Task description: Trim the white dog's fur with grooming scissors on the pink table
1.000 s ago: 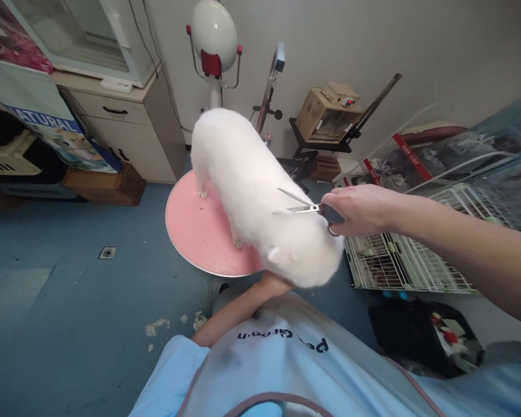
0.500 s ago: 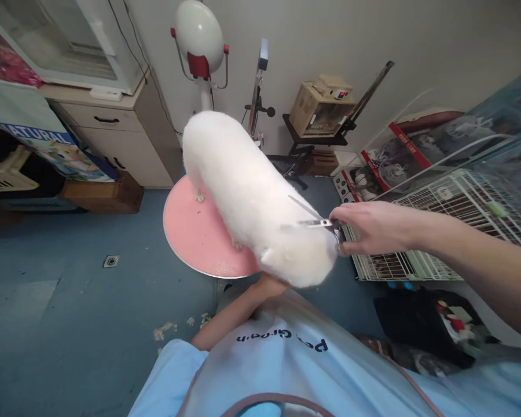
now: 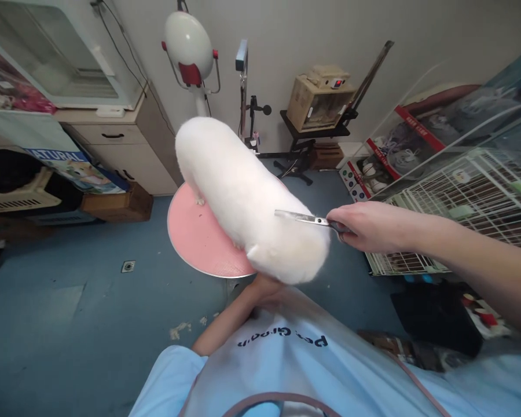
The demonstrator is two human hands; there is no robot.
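A fluffy white dog stands on a round pink table, its head toward my body and its rear toward the wall. In my right hand is a pair of thinning scissors, fingers closed round the handles. The blades lie together over the fur of the dog's neck and upper back, pointing left; whether they touch the fur I cannot tell. My left hand is under the dog's head by the chin, its fingers hidden by the fur.
A white lamp-shaped dryer rises behind the table. White wire cages stand at right, a wooden box on a black stand at the back. A cabinet is at left. Fur clumps lie on the blue floor.
The scissor blades, spread apart before, have come together. My right hand stays close to the same spot above the neck. The camera view has shifted slightly.
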